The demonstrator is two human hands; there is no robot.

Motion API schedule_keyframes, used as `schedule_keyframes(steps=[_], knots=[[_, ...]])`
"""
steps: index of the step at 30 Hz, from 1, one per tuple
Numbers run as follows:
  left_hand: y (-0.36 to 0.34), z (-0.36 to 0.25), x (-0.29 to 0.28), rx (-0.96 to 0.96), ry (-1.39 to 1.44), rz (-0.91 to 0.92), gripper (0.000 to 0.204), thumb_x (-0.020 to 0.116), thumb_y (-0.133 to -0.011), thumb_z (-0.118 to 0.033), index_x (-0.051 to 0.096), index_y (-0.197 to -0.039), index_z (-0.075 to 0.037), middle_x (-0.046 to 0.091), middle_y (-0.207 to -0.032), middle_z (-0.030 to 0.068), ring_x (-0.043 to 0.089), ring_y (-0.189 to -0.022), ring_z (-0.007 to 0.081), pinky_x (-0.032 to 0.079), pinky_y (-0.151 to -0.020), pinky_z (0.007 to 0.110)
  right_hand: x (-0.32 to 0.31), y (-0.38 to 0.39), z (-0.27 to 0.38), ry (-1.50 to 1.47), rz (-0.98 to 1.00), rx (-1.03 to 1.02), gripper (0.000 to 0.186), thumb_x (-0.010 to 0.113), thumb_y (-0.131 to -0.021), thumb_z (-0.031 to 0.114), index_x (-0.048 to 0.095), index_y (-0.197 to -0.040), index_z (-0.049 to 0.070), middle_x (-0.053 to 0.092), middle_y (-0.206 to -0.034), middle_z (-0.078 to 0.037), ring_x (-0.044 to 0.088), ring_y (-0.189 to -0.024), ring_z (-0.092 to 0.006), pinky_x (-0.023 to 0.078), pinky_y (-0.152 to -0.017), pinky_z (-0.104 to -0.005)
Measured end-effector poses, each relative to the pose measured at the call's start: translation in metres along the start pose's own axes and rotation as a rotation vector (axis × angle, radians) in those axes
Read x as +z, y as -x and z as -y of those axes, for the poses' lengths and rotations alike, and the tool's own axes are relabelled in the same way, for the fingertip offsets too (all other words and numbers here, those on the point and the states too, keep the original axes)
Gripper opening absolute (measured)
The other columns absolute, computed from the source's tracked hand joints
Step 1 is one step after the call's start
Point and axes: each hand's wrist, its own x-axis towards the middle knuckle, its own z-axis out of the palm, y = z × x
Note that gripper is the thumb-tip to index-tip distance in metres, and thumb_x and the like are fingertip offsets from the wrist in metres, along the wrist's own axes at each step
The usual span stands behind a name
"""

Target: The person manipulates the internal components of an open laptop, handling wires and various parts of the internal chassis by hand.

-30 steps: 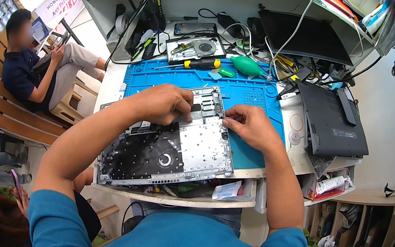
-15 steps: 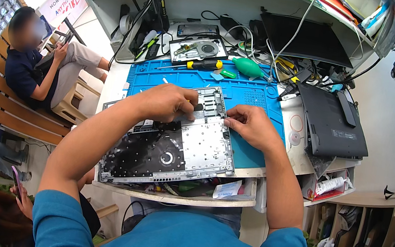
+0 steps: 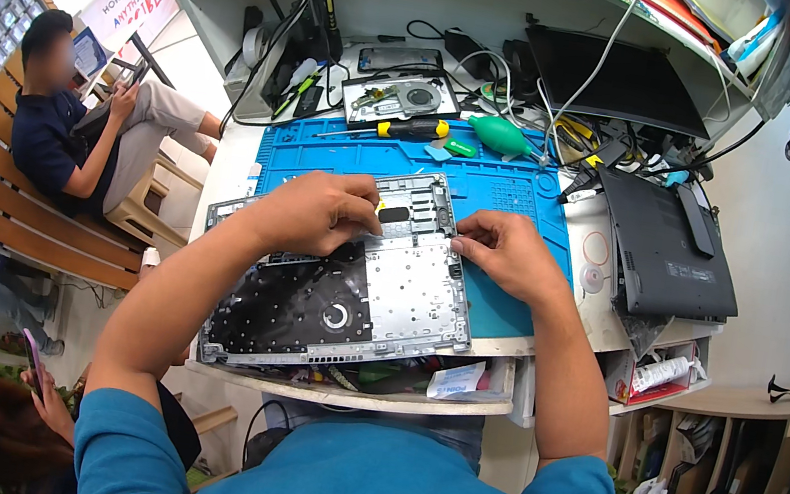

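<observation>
I'm seeing the left hand (image 3: 317, 210) arching bent-fingered over the laptop chassis (image 3: 414, 290), which is overhanging the worktop's front edge (image 3: 502, 347), seemingly opened but unfinished; the right hand (image 3: 507, 253) is resting against its right rim (whether either is pinching, I can't tell).

A white workbench (image 3: 234, 156) carries a blue repair mat (image 3: 497, 312); a stripped laptop chassis (image 3: 418, 296) lies aslant over the mat and the bench's front edge. A yellow-and-black screwdriver (image 3: 414, 128) and green air blower (image 3: 498, 135) lie toward the back, a closed black laptop (image 3: 652, 248) at the right.
</observation>
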Motion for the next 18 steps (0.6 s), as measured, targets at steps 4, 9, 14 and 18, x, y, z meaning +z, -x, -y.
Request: schedule_keyframes(steps=[4, 9, 14, 18], knots=[[-0.001, -0.003, 0.007, -0.017, 0.035, 0.004, 0.020, 0.084, -0.090, -0.005, 0.086, -0.107, -0.014, 0.075, -0.115, 0.0073, 0.076, -0.101, 0.0332, 0.061, -0.086, 0.042, 0.000, 0.000, 0.004, 0.009, 0.004, 0.015, 0.033, 0.086, -0.099, 0.018, 0.081, -0.122, -0.005, 0.085, -0.108, -0.019, 0.082, -0.099, -0.0248, 0.064, -0.092, -0.0369], [-0.001, 0.000, 0.016, 0.051, -0.012, -0.052, 0.021, 0.084, -0.090, -0.004, 0.086, -0.108, -0.014, 0.075, -0.113, 0.0071, 0.076, -0.100, 0.0322, 0.061, -0.085, 0.042, 0.002, -0.001, 0.002, -0.006, 0.003, 0.006, 0.032, 0.085, -0.100, 0.018, 0.081, -0.122, -0.005, 0.085, -0.108, -0.018, 0.082, -0.098, -0.0241, 0.064, -0.091, -0.0366], [0.002, -0.002, 0.021, 0.313, -0.292, -0.368, 0.028, 0.082, -0.088, -0.001, 0.086, -0.110, -0.017, 0.074, -0.112, 0.0070, 0.075, -0.098, 0.0307, 0.061, -0.083, 0.040, 0.001, 0.000, 0.003, -0.007, 0.008, 0.017, 0.030, 0.084, -0.100, 0.017, 0.081, -0.121, -0.005, 0.085, -0.107, -0.018, 0.082, -0.098, -0.0235, 0.063, -0.090, -0.0364], [0.009, -0.008, 0.005, -0.016, 0.099, -0.198, 0.028, 0.079, -0.085, 0.002, 0.087, -0.107, -0.014, 0.074, -0.112, 0.0068, 0.075, -0.098, 0.0296, 0.061, -0.085, 0.037, 0.000, 0.001, 0.002, 0.000, 0.002, 0.010, 0.030, 0.084, -0.100, 0.017, 0.081, -0.121, -0.004, 0.085, -0.107, -0.017, 0.082, -0.099, -0.0233, 0.063, -0.091, -0.0364]])
